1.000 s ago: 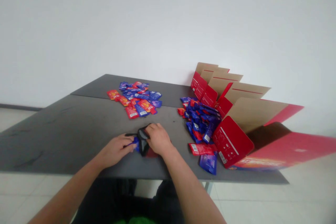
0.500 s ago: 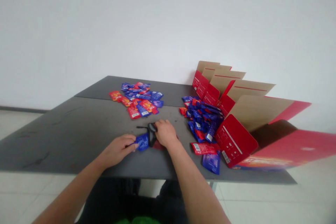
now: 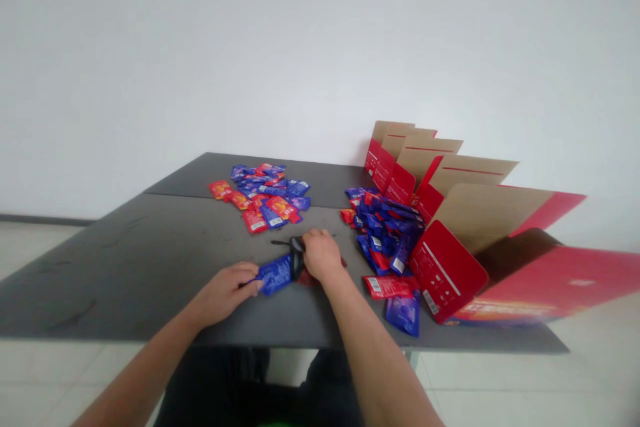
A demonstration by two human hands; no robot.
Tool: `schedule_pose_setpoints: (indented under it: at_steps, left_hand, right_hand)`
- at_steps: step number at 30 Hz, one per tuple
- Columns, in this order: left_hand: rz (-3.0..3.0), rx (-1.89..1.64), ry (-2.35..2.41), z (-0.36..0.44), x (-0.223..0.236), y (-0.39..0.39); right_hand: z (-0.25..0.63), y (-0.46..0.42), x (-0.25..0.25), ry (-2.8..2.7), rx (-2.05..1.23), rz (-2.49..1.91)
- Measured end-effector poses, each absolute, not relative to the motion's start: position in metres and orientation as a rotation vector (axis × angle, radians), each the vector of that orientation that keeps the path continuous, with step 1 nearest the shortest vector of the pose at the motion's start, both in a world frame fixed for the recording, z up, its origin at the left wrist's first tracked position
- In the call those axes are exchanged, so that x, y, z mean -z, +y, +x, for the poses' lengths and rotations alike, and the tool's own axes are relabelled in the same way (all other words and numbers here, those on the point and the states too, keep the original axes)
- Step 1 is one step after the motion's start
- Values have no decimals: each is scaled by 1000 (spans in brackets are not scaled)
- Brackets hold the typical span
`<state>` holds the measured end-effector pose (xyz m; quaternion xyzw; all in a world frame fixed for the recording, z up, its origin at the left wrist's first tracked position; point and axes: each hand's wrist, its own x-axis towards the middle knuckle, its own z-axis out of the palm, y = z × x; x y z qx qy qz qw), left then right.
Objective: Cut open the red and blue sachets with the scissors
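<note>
Left hand (image 3: 225,292) half-curled at the near end of a blue sachet (image 3: 274,274); grip unclear. Right hand (image 3: 321,255) closed over a black strap (image 3: 297,257) across the far end, seemingly steadying it on the desk (image 3: 100,267). Sachet pile (image 3: 260,199) at 12 o'clock, second pile (image 3: 385,233) at 2, red carton (image 3: 445,272) at 3.

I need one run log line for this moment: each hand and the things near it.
Left hand: at blue sachet | Right hand: on black strip | Beside: open red carton, sachet piles
</note>
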<state>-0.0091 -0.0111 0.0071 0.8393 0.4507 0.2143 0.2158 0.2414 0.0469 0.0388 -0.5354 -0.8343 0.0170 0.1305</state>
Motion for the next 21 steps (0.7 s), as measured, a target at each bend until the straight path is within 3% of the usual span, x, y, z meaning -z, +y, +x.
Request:
schedule_pose_setpoints:
  at_steps: [7,15,21]
  left_hand:
    - [2322,-607,1285,-13,-2,-10]
    - [2348,-517,1395,-23,10,-4]
    - [2392,-549,1460,-34,26,6]
  right_hand:
    - [211,21,-41,-2533,-79,-1181]
    - [243,47,-47,-2359,-61,-1623]
    - [214,21,-35,-2574,-8,-1109]
